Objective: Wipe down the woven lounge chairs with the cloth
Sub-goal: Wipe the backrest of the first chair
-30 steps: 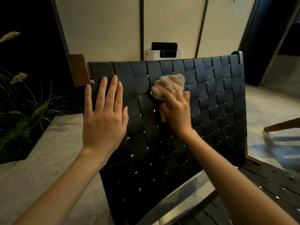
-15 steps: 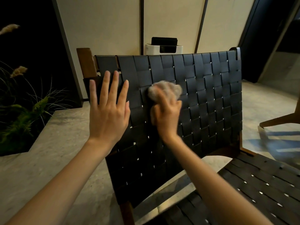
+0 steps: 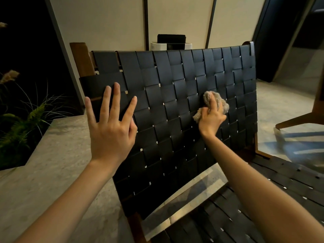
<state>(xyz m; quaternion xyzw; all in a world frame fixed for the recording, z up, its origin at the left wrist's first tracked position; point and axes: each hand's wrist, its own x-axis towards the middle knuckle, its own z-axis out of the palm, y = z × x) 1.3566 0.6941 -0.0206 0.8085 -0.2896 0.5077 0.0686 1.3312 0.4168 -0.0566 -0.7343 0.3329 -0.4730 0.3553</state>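
Head view, cloth: a small beige cloth (image 3: pixel 222 105), bunched into a wad, is pressed against the black woven backrest (image 3: pixel 166 81) of the lounge chair (image 3: pixel 192 155), right of its middle.
Head view, right hand: the right hand (image 3: pixel 211 118) grips the cloth, fingers curled round it and one finger laid up over the top.
Head view, left hand: the left hand (image 3: pixel 112 130) holds nothing. It lies flat with straight, spread fingers against the backrest's left edge, below the wooden post (image 3: pixel 79 57).
Risk, missed weave: with so tight a wad, only a small patch likely meets the straps, so bands between passes and the slits where straps cross may be skipped.
Risk, snagging: the loopy cloth could catch on a strap edge and pull out of the grip.
Risk, chair shifting: a hard push could rock or slide the chair on the stone floor (image 3: pixel 52 155) if the bracing hand lifts.
Risk, omission: the woven seat (image 3: pixel 263 199) and the neighbouring chair leg (image 3: pixel 301 118) could be overlooked.
Writing: none can be read. The white appliance (image 3: pixel 171 45) behind the chair shows a dark panel with no legible brand or label.
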